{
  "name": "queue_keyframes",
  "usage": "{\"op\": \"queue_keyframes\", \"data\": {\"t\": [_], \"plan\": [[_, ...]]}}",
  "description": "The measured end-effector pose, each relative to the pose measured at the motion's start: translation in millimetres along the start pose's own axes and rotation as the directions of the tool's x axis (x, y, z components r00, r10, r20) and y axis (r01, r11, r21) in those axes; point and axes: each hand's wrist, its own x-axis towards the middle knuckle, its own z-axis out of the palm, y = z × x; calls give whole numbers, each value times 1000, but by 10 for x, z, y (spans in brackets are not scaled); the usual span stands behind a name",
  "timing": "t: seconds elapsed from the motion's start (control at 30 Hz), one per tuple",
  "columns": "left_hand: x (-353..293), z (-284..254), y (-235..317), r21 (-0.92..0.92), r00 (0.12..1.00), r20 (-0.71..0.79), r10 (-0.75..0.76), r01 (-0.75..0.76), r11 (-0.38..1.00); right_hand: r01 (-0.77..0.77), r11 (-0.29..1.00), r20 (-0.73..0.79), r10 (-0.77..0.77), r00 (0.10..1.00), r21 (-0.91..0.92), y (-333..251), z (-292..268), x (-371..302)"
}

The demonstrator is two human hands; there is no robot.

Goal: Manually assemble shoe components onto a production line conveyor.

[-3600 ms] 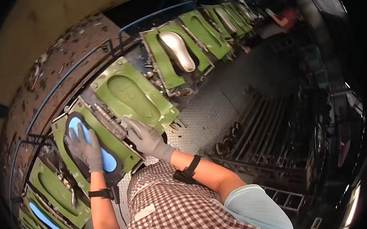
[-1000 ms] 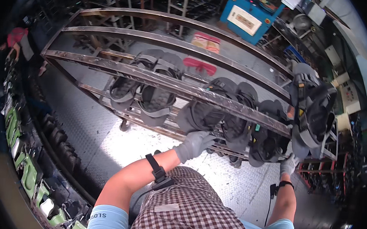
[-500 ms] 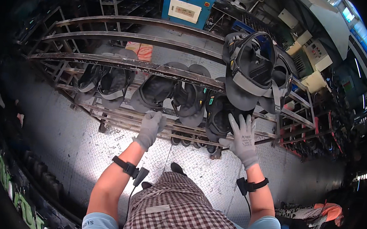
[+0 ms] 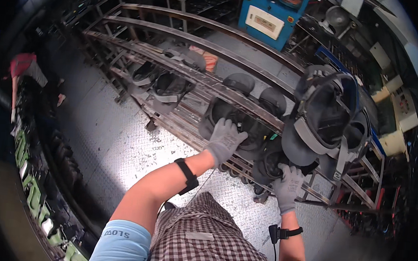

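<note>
Black sandals with thick soles and grey-edged straps rest on a metal rack in front of me. My left hand (image 4: 226, 140), in a grey work glove, has its fingers curled over the side of a black sandal (image 4: 215, 112) on the middle of the rack. Further right, my right hand (image 4: 288, 186), gloved the same way, has bent fingers at the near edge of another black sandal (image 4: 267, 165); its fingertips are partly hidden. Above that hand, a larger group of sandals (image 4: 312, 133) sits on the upper bars. Another pair (image 4: 168, 89) stands further left.
The worn metal rack (image 4: 187, 33) runs slantwise across the view. Behind it stands a blue machine cabinet (image 4: 265, 22). Green shoe-shaped forms (image 4: 32, 197) line the left edge. Patterned metal floor (image 4: 133, 156) lies between me and the rack.
The view has turned, so the rack appears slanted. My left hand has moved onto a sandal. My right hand's spread fingers have curled in at the sandal beside it.
</note>
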Motion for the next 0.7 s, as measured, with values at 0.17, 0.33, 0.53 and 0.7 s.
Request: {"op": "queue_keyframes", "data": {"t": [0.17,0.33,0.53,0.7], "plan": [[-435,-487,-141,-551,979,-31,-203,153,820,-223,714,230,89,969,663,358,-592,19],[-2341,-1449,-746,-839,899,258,-354,390,380,-329,652,620,-279,733,683,-763,-1184,300],[-5108,-1593,-1174,-784,256,296,-920,616,-81,169,523,445,-824,351,835,-3678,525,651],[-6933,-1700,-1622,-592,-400,-197,-895,776,-217,569,-47,-30,-999,-38,821,-7047,1004,29]]}}
